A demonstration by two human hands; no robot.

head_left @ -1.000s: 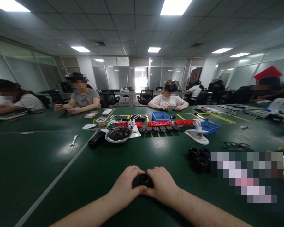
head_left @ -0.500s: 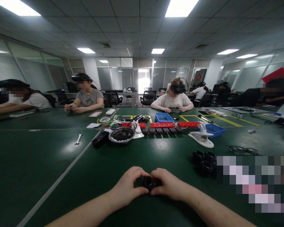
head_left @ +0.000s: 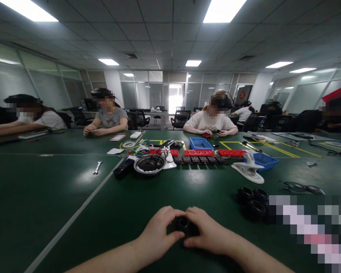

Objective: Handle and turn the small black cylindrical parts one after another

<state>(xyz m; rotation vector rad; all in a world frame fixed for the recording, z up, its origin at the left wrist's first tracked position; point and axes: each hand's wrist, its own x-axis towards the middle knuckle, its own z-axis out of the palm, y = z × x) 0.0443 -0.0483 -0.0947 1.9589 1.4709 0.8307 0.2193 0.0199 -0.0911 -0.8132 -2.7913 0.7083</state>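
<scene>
Low in the middle of the head view, my left hand (head_left: 160, 233) and my right hand (head_left: 207, 232) meet around a small black round part (head_left: 183, 223) with a hole in its middle. Fingers of both hands curl over its far side, and the thumbs lie at its near side. Its lower part is dark and hard to make out between my palms. To the right of my right hand lies a cluster of several larger black rings (head_left: 256, 208) on the green table (head_left: 108, 231).
Farther forward lie a round metal dish (head_left: 149, 170), a black device (head_left: 124, 168), red strips (head_left: 199, 152), a white clip stand (head_left: 248, 172) and blue trays (head_left: 201, 144). A wrench (head_left: 97, 168) is at left, glasses (head_left: 304, 188) at right. Co-workers sit across the table.
The whole view has shifted slightly, so things appear a little farther right and lower. My thumbs are a bit farther from the hole of the black part, which stays between my hands.
</scene>
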